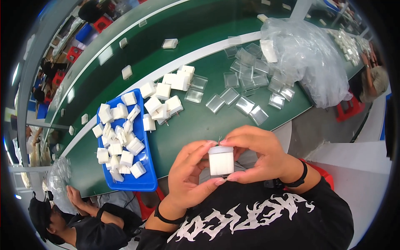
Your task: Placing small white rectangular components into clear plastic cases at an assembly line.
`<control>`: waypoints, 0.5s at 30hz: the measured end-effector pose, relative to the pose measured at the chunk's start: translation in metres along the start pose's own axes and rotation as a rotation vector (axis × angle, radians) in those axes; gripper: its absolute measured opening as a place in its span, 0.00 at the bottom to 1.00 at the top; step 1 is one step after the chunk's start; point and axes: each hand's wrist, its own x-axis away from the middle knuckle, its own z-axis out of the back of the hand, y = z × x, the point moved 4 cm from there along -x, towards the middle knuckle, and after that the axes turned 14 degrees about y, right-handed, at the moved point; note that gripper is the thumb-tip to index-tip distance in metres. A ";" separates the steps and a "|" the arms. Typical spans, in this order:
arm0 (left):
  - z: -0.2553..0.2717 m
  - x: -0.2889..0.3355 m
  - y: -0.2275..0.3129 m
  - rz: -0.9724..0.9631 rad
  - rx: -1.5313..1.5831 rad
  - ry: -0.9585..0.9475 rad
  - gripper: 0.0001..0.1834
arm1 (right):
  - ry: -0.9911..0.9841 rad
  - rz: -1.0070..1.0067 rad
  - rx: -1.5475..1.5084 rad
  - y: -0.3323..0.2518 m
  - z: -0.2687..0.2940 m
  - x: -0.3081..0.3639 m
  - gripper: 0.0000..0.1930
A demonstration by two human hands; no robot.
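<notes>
Between both hands, above my lap at the table's near edge, I hold a small white block [221, 163] with a clear plastic cover at its top and thin wires sticking up. My left hand [192, 170] grips its left side, the thumb at the bottom corner and fingertips at the top. My right hand [257, 153] pinches it from the right, thumb low and forefinger on the top edge. Loose clear plastic covers [245, 105] lie just beyond my hands on the green table [200, 121]. To the left, several similar white blocks [163, 90] are piled up.
A blue tray [153, 181] full of white blocks stands at the left. A large clear plastic bag [308, 54] bulges at the right. Behind a white rail runs a green conveyor [146, 54] carrying spaced blocks. A co-worker [89, 225] sits close at my left, another [375, 79] at far right.
</notes>
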 end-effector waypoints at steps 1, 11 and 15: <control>0.003 0.001 0.002 -0.058 -0.036 -0.079 0.40 | -0.014 0.004 -0.098 -0.002 -0.004 -0.001 0.36; 0.033 0.022 0.008 -0.139 0.115 -0.036 0.40 | -0.080 -0.102 -0.356 -0.014 -0.046 0.003 0.34; 0.042 0.025 0.014 -0.241 0.109 -0.021 0.41 | -0.075 -0.026 -0.395 -0.015 -0.064 0.003 0.34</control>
